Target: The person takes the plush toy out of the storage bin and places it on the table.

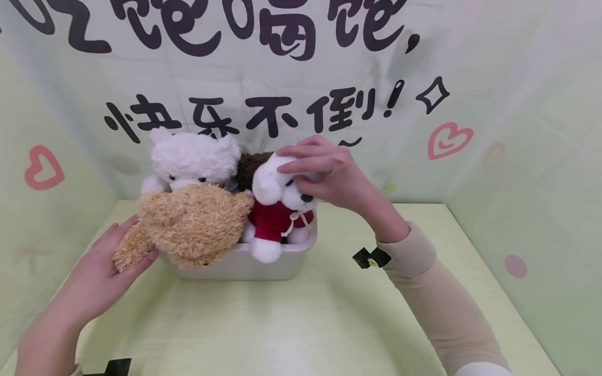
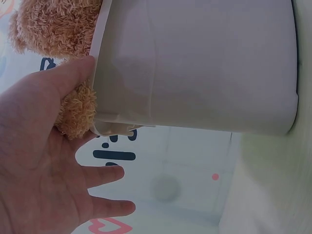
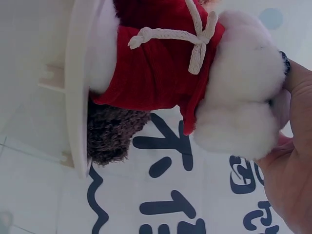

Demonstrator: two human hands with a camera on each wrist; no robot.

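Note:
A pale plastic bin (image 1: pixel 268 265) on the table is heaped with plush toys. My left hand (image 1: pixel 91 277) holds the arm of a tan teddy bear (image 1: pixel 197 224) between thumb and forefinger, beside the bin's rim; its other fingers spread out in the left wrist view. The bear hangs over the front rim, its face out of sight. At the bin's right end sits a white plush dog (image 3: pixel 243 87) in a red top (image 1: pixel 270 219), one leg over the rim. My right hand (image 1: pixel 336 175) grips the dog's head from above, fingertips on the crown and thumb by its face.
Behind the tan bear stands a white teddy bear (image 1: pixel 195 156) in the bin. A dark brown plush toy (image 3: pixel 112 131) is partly hidden behind the dog. The pale table (image 1: pixel 301 324) ends at a printed backdrop (image 1: pixel 376 68) with lettering, and sheets rise on both sides.

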